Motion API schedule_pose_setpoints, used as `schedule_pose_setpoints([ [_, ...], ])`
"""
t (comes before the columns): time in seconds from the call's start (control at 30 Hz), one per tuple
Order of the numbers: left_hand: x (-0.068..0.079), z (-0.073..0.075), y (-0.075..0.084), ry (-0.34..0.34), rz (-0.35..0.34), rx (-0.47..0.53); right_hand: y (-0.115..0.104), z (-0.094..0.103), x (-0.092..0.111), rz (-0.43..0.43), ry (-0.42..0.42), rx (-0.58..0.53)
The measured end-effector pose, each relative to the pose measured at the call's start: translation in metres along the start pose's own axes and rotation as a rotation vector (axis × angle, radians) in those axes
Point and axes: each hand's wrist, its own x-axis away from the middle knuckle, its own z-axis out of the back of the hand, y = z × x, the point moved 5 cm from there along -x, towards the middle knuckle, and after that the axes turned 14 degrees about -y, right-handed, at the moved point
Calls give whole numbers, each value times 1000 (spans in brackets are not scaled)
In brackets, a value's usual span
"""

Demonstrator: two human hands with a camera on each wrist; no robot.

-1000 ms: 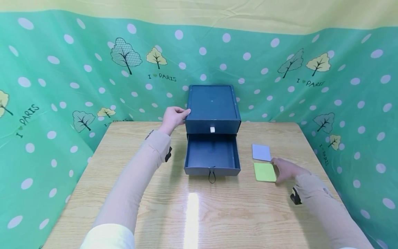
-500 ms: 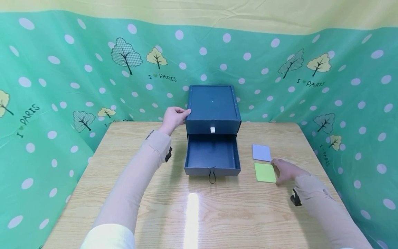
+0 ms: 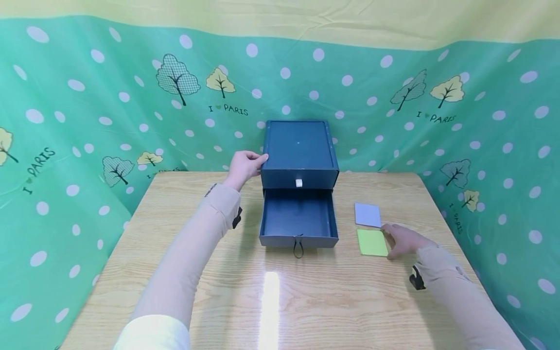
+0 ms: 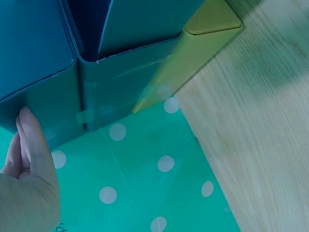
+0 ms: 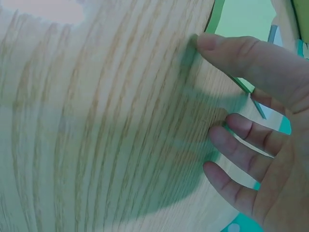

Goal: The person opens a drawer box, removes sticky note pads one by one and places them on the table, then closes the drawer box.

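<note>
A dark blue drawer box (image 3: 298, 144) stands at the back of the table. Its upper drawer (image 3: 280, 178) is closed, and the lower drawer (image 3: 297, 214), with a black loop, is pulled out and bare inside. My left hand (image 3: 243, 167) rests on the box's left side near the top front corner; in the left wrist view its fingers lie straight against the wall. A green sticky-note pad (image 3: 372, 242) lies right of the drawer. My right hand (image 3: 404, 241) is at the pad's right edge, thumb and index near its two corners, other fingers loosely bent over the wood.
A pale lavender pad (image 3: 367, 215) lies just behind the green one. Beneath the blue units, a yellow unit (image 4: 212, 19) shows in the left wrist view. A green dotted curtain (image 3: 210, 121) hangs behind and beside the wooden table (image 3: 183, 282).
</note>
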Motion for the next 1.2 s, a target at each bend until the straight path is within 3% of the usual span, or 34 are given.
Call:
schedule_pose_setpoints([
  [0.17, 1, 0, 0, 1, -3, 1, -4, 3, 4, 21, 12, 6],
  [0.43, 1, 0, 1, 2, -2, 1, -14, 17, 8, -22, 48, 5],
  [1.0, 0, 0, 0, 8, -17, 16, -45, 36, -5, 50, 161, 16],
  [1.2, 2, 0, 1, 8, -16, 22, -62, 46, -6, 93, 253, 10],
])
